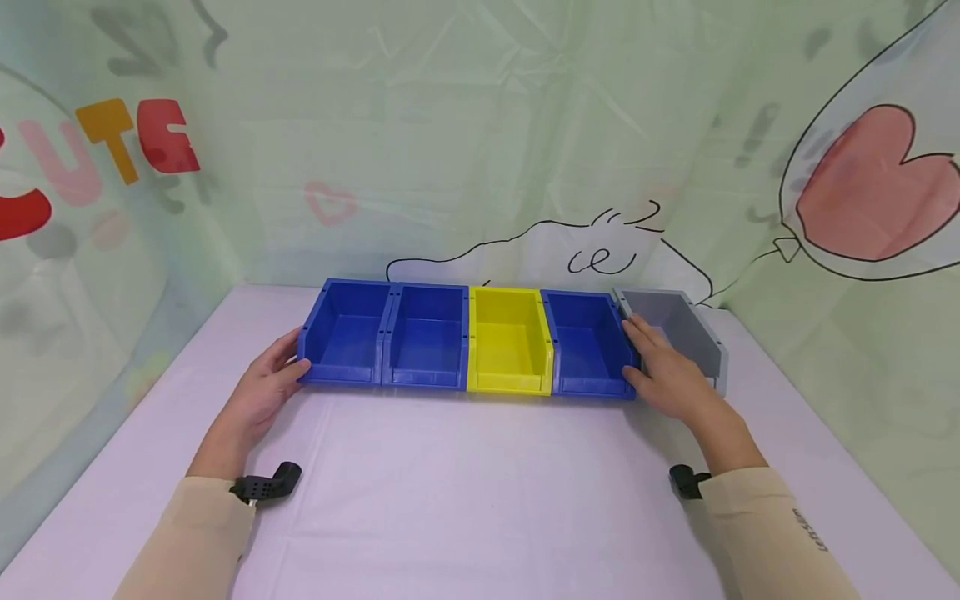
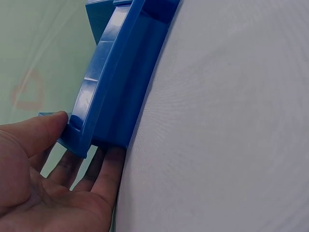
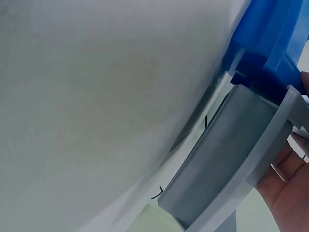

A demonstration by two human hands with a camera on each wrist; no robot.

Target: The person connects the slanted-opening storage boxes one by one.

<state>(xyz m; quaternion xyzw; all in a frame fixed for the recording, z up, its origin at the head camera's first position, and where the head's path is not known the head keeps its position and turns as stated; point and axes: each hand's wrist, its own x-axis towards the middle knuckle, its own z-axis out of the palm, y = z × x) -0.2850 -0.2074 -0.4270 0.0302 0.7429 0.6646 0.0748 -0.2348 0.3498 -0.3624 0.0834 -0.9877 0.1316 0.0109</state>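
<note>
Several open-front storage bins stand side by side in a row. From the left come a blue bin, a second blue bin, a yellow bin, another blue bin and a grey bin at the right end. The left hand presses the outer side of the leftmost bin, its thumb at the front corner; the left wrist view shows the fingers against the side wall. Across the grey bin reaches the right hand, fingers and thumb extended along the right side of the rightmost blue bin.
The bins are at the back of a table covered in pale cloth. A printed curtain hangs behind and along both sides. Black cameras are strapped to both wrists, including a left wrist camera.
</note>
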